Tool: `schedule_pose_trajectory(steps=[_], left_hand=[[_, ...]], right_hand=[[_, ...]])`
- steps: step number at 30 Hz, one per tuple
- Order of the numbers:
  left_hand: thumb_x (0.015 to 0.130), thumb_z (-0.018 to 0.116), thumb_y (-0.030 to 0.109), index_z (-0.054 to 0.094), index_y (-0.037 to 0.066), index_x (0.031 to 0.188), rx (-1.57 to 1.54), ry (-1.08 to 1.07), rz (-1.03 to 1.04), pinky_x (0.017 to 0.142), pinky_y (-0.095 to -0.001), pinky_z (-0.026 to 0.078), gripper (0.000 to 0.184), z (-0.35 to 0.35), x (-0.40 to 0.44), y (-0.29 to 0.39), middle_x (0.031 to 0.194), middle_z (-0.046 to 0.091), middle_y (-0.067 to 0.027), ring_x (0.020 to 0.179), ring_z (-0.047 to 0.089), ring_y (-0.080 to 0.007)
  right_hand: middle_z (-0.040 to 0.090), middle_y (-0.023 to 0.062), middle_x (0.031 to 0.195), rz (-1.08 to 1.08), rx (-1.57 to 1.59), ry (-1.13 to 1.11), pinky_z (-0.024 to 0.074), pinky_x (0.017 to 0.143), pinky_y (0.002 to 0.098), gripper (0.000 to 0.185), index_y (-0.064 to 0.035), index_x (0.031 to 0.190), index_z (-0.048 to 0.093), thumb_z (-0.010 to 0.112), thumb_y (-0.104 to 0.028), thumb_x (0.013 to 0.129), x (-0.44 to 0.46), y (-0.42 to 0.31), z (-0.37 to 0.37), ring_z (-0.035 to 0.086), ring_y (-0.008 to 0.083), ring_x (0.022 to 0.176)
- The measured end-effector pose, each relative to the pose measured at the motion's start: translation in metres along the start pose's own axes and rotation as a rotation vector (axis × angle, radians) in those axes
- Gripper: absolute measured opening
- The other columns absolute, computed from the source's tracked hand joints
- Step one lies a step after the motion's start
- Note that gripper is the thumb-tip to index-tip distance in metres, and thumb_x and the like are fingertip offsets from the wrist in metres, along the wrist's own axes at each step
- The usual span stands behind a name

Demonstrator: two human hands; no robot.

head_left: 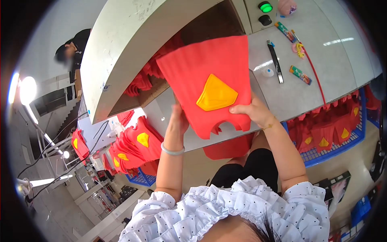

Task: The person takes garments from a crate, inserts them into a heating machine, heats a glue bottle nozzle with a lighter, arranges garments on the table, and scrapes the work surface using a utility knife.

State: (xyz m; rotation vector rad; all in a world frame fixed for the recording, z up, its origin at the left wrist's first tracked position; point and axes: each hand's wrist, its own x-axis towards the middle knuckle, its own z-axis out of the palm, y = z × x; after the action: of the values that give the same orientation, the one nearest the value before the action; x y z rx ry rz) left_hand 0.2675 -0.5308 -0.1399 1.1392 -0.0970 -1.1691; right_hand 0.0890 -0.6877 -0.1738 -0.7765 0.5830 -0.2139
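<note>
One big pale machine [121, 44] adjoins the table [294, 97]. By its opening, you have the red piece [181, 72], yellow patch up. Your right hand [256, 113] pinches it; your left hand [178, 121] meets its side, grip partly hidden, closure unclear.

Left fingers [176, 109] partly hidden, distant person [81, 40] blurred

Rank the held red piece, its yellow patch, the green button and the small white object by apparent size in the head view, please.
Red piece
Yellow patch
Green button and small white object: too close to rank
</note>
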Motion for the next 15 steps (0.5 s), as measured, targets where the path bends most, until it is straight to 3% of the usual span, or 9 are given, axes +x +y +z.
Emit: schedule_pose_trajectory(steps=[1, 2, 5, 9, 12, 15], left_hand=[[0.088, 0.051, 0.036, 0.035, 0.003, 0.134, 0.18, 0.137, 0.037, 0.1, -0.0414, 0.038, 0.059, 0.002, -0.004, -0.004, 0.132, 0.045, -0.0136, 0.121, 0.045, -0.0274], [0.088, 0.051, 0.036, 0.035, 0.003, 0.134, 0.185, 0.136, 0.025, 0.1, -0.0414, 0.038, 0.059, 0.002, -0.004, -0.005, 0.132, 0.045, -0.0136, 0.121, 0.045, -0.0274], [0.084, 0.053, 0.023, 0.015, 0.009, 0.144, 0.201, 0.256, -0.084, 0.105, -0.0382, 0.03, 0.072, 0.005, 0.006, -0.003, 0.144, 0.026, -0.0124, 0.13, 0.033, -0.0267], [0.084, 0.052, 0.018, 0.013, 0.009, 0.144, 0.286, 0.084, 0.113, 0.104, -0.0382, 0.032, 0.072, 0.026, 0.012, 0.013, 0.144, 0.027, -0.0132, 0.129, 0.034, -0.0269], [0.085, 0.05, 0.014, 0.02, 0.005, 0.142, 0.247, 0.13, 0.153, 0.102, -0.0381, 0.036, 0.065, 0.045, 0.035, 0.034, 0.14, 0.034, -0.0149, 0.125, 0.039, -0.0274], [0.086, 0.049, 0.014, 0.029, 0.002, 0.137, 0.197, 0.117, 0.144, 0.1, -0.0384, 0.038, 0.056, 0.032, 0.067, 0.051, 0.134, 0.041, -0.0158, 0.121, 0.044, -0.028]], right_hand=[[0.048, 0.0093, 0.126, 0.002, 0.006, 0.008, 0.0357, 0.099, 0.0331, 0.074, -0.0027, 0.133, 0.034, 0.069, -0.005, 0.067, -0.001, 0.006, 0.0, 0.045, 0.0209, 0.117], [0.046, 0.0108, 0.127, -0.031, -0.032, -0.008, 0.0356, 0.099, 0.0331, 0.079, -0.0021, 0.134, 0.03, 0.07, -0.007, 0.066, -0.001, 0.013, 0.0, 0.044, 0.0218, 0.118], [0.043, 0.0139, 0.128, -0.098, -0.1, -0.026, 0.0356, 0.099, 0.0331, 0.09, -0.0009, 0.137, 0.021, 0.073, -0.013, 0.065, -0.005, 0.024, 0.002, 0.042, 0.0236, 0.12], [0.042, 0.0163, 0.129, -0.218, -0.057, 0.011, 0.0368, 0.099, 0.0331, 0.095, 0.0, 0.137, 0.018, 0.075, -0.019, 0.064, -0.013, 0.011, 0.015, 0.045, 0.0245, 0.119], [0.043, 0.0115, 0.129, -0.233, -0.056, 0.047, 0.033, 0.101, 0.0325, 0.084, -0.0013, 0.135, 0.028, 0.074, -0.011, 0.065, 0.002, -0.019, 0.022, 0.041, 0.0213, 0.121], [0.042, 0.0126, 0.13, -0.246, -0.197, 0.027, 0.0331, 0.101, 0.0323, 0.086, -0.0007, 0.135, 0.027, 0.075, -0.012, 0.065, 0.036, -0.04, 0.019, 0.04, 0.0213, 0.121]])
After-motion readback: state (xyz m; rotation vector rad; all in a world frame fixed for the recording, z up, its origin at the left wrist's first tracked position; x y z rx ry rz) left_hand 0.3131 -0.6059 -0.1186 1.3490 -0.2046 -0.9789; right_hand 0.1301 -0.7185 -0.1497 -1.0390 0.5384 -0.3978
